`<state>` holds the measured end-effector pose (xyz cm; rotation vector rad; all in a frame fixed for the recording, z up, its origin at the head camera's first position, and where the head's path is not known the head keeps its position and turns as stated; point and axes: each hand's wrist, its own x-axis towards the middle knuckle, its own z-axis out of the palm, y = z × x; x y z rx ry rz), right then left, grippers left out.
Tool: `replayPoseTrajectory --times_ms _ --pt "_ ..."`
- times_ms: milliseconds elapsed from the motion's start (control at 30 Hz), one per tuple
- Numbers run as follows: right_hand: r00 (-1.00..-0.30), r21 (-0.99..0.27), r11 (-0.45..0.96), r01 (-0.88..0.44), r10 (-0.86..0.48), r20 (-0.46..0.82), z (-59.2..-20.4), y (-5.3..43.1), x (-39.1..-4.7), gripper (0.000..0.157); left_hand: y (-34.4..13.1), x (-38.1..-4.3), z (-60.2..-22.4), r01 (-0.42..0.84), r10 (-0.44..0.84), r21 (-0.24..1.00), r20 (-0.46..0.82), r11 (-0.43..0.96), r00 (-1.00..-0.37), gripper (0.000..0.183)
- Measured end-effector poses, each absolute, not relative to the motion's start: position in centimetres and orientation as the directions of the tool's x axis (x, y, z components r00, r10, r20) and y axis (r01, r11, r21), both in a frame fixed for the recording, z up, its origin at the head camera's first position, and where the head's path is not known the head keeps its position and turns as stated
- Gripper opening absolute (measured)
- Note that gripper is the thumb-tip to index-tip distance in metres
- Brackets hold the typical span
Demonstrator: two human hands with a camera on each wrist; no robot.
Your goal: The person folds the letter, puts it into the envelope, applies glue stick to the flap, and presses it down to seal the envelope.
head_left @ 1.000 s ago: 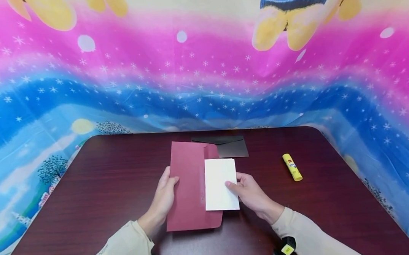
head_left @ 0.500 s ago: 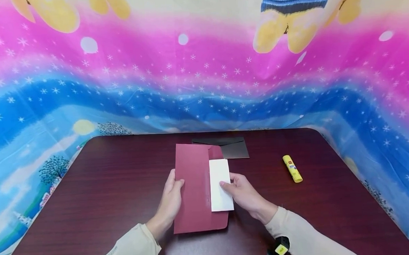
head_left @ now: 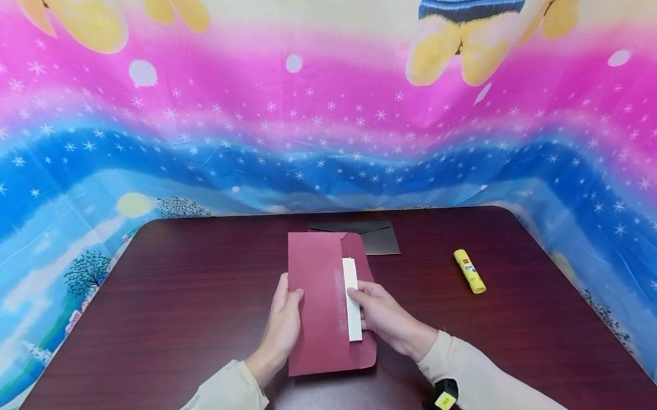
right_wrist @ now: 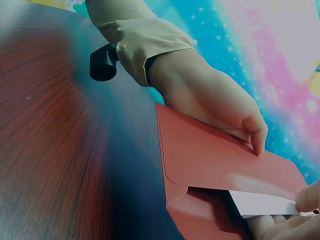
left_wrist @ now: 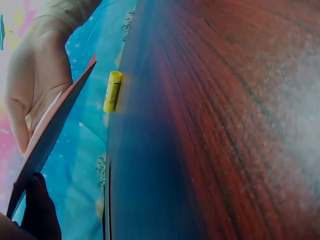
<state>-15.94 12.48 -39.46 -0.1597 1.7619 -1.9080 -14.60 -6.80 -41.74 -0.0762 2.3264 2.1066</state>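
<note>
A dark red envelope [head_left: 319, 315] is held up over the table with its flap side turned to the right. My left hand [head_left: 281, 323] grips its left edge, thumb on the front face. From the envelope's opening sticks a narrow strip of white paper [head_left: 353, 323], the rest of it hidden inside. My right hand [head_left: 385, 315] pinches that strip, thumb in front and fingers behind. In the right wrist view the opening gapes around the paper, and the left thumb presses the envelope's face.
Behind the red envelope a dark grey envelope [head_left: 382, 239] lies at the table's back edge, partly covered. A yellow glue stick [head_left: 470, 272] lies on the right of the brown table [head_left: 200, 284]. A printed cloth [head_left: 324, 107] hangs around the back and sides.
The white paper has slid leftward into the red envelope, so only a strip shows now. The left hand and envelope have shifted slightly right, while the right hand has moved left.
</note>
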Motion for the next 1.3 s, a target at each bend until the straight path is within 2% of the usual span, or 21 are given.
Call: replayPoseTrajectory --times_ms 300,467,600,700,900,1033,1167,1233,1300 --pt "-0.813 -0.920 -0.083 0.384 -0.503 -0.294 -39.2 11.9 -15.9 0.047 -5.9 -14.3 -42.0 0.007 -0.017 0.993 0.009 0.116 -1.000 0.058" --pt "-0.797 -0.917 -0.081 0.390 -0.528 -0.293 -39.2 11.9 -15.8 0.059 -5.8 -14.3 -42.2 0.033 -0.008 0.991 0.034 0.127 -0.999 0.044" --pt "-0.796 -0.920 -0.068 0.386 -0.529 -0.295 -39.2 11.8 -15.8 0.064 -5.7 -14.3 -42.3 0.045 -0.005 0.992 0.046 0.121 -0.999 0.040" --pt "-0.803 -0.927 -0.058 0.370 -0.521 -0.288 -39.3 11.9 -15.8 0.062 -5.6 -14.3 -42.1 0.036 0.012 0.992 0.035 0.117 -0.999 0.044" --pt "-0.849 -0.947 -0.046 0.319 -0.457 -0.264 -39.6 11.8 -15.6 0.057 -5.6 -14.2 -41.5 0.017 0.046 0.975 0.007 0.222 -0.999 0.063" --pt "-0.868 -0.956 -0.011 0.294 -0.421 -0.262 -39.7 11.6 -15.0 0.064 -5.7 -14.2 -41.6 0.045 0.051 0.965 0.033 0.260 -0.998 0.048" --pt "-0.885 -0.962 0.010 0.274 -0.389 -0.256 -39.7 11.6 -14.7 0.052 -6.0 -14.3 -41.7 0.043 0.044 0.978 0.034 0.204 -0.998 0.030" --pt "-0.887 -0.966 0.017 0.259 -0.391 -0.244 -39.7 11.6 -14.8 0.041 -6.2 -14.4 -41.7 0.027 0.039 0.988 0.021 0.155 -0.999 0.027" --pt "-0.880 -0.971 0.041 0.234 -0.415 -0.229 -39.6 11.9 -14.8 0.042 -6.3 -14.5 -41.7 0.004 0.038 0.993 -0.001 0.121 -0.999 0.026"
